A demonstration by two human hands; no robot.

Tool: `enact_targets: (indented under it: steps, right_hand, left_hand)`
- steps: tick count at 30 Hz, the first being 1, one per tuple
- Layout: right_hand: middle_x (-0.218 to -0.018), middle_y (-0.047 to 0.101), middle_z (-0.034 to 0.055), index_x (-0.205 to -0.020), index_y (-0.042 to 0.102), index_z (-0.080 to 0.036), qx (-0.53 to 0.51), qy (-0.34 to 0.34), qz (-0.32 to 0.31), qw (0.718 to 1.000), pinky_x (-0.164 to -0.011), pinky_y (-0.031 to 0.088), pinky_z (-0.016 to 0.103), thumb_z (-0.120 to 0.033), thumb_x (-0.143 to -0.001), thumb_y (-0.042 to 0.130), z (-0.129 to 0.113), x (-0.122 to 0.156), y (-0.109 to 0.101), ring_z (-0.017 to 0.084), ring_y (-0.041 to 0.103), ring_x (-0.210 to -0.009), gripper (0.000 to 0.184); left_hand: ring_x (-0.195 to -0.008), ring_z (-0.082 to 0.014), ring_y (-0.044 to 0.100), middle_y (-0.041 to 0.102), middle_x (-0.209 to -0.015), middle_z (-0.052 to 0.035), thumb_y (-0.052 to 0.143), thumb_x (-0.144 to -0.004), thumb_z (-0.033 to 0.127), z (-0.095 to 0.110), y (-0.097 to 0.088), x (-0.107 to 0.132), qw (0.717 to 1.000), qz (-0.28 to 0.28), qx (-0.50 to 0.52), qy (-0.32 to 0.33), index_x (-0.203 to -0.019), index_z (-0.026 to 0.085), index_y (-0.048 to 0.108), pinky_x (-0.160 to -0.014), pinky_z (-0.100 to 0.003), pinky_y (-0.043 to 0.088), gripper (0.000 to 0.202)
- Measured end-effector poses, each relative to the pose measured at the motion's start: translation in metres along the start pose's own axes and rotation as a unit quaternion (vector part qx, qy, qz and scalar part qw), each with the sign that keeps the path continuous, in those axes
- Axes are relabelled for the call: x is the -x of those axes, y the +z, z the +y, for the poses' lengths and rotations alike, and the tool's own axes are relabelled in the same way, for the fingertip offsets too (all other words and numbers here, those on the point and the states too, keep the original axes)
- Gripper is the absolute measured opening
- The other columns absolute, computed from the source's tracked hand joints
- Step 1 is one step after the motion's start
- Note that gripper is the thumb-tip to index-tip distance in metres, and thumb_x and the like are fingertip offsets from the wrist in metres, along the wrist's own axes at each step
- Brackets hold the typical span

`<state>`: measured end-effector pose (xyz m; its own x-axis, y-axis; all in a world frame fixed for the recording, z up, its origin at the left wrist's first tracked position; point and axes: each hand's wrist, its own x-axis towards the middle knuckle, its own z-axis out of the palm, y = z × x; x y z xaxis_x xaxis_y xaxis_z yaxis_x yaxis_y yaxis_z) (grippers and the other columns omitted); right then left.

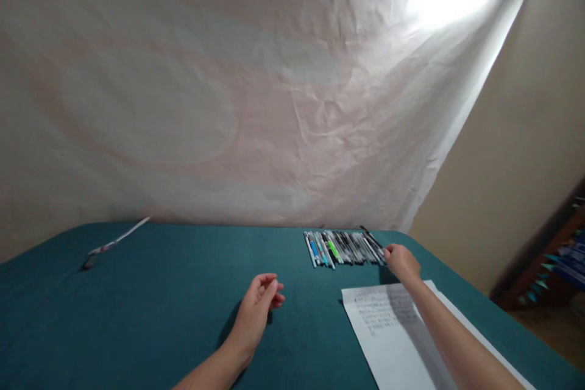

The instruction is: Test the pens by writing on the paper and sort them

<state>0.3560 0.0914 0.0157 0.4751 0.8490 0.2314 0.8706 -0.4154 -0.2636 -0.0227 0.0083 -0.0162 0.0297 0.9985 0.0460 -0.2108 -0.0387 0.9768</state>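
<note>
My right hand [403,263] is at the right end of a row of pens and markers [342,248]. Its fingers pinch the near end of a dark pen [371,235], which slants away to the left. Most of the row is black, grey and white, with blue and bright green markers toward the left. My left hand [261,298] hovers over the cloth left of centre, loosely curled, its fingers slightly apart and nothing visible in them. Under my right forearm lies a white sheet of paper [388,341] with handwritten lines on its upper part.
A dark green cloth [150,317] covers the table. At the far left lies a thin white strip [121,237] with a small dark end. Behind the table hangs a pale sheet [219,91]. Shelves with blue items [564,262] stand at the far right.
</note>
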Motion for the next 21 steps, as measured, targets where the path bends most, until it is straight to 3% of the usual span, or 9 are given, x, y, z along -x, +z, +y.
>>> enact_targets:
  steps: [5,12,16,19,21]
  right_hand:
    - [-0.095,0.065,0.0204,-0.090,0.069,-0.015,0.021,0.109,-0.027,0.993,-0.061,0.046,0.035,-0.034,-0.079,0.046,0.026,-0.029,0.016,0.032,0.062,-0.088,0.032]
    - [-0.097,0.063,0.0225,-0.091,0.070,-0.015,0.020,0.136,-0.037,0.990,-0.062,0.047,0.036,-0.034,-0.078,0.046,0.024,-0.031,0.025,0.031,0.062,-0.088,0.033]
    - [-0.095,0.063,0.0226,-0.088,0.069,-0.012,0.011,0.085,-0.007,0.996,-0.067,0.046,0.039,-0.030,-0.078,0.045,0.012,-0.015,0.016,0.033,0.060,-0.089,0.032]
    - [-0.102,0.060,0.0196,-0.097,0.064,-0.012,-0.009,0.001,0.042,0.999,-0.079,0.042,0.040,-0.028,-0.080,0.045,-0.021,0.007,-0.001,0.031,0.056,-0.098,0.031]
    - [-0.105,0.060,0.0117,-0.103,0.060,-0.018,-0.041,-0.074,0.065,0.994,-0.083,0.040,0.033,-0.029,-0.083,0.042,-0.051,0.030,-0.017,0.022,0.055,-0.098,0.029]
  left_hand:
    - [-0.070,-0.0132,0.056,0.060,-0.085,-0.0048,0.051,-0.080,0.040,0.004,0.002,0.001,1.000,-0.016,-0.010,-0.001,-0.099,0.016,0.049,-0.066,-0.027,0.044,0.030]
    - [-0.068,-0.0133,0.055,0.059,-0.082,-0.0036,0.053,-0.078,0.040,0.009,0.002,0.003,0.999,-0.029,-0.011,-0.011,-0.095,0.016,0.051,-0.065,-0.027,0.043,0.029]
    - [-0.067,-0.0130,0.055,0.059,-0.081,-0.0030,0.053,-0.078,0.039,0.008,0.002,0.002,0.999,-0.030,-0.008,-0.011,-0.095,0.016,0.050,-0.064,-0.026,0.043,0.029]
    - [-0.066,-0.0129,0.055,0.059,-0.080,-0.0026,0.053,-0.078,0.039,0.007,0.003,0.002,0.999,-0.033,-0.007,-0.014,-0.095,0.016,0.049,-0.064,-0.027,0.043,0.029]
    - [-0.066,-0.0127,0.054,0.058,-0.080,-0.0027,0.052,-0.079,0.038,0.007,0.003,0.002,0.999,-0.036,-0.009,-0.010,-0.096,0.016,0.048,-0.064,-0.027,0.043,0.028]
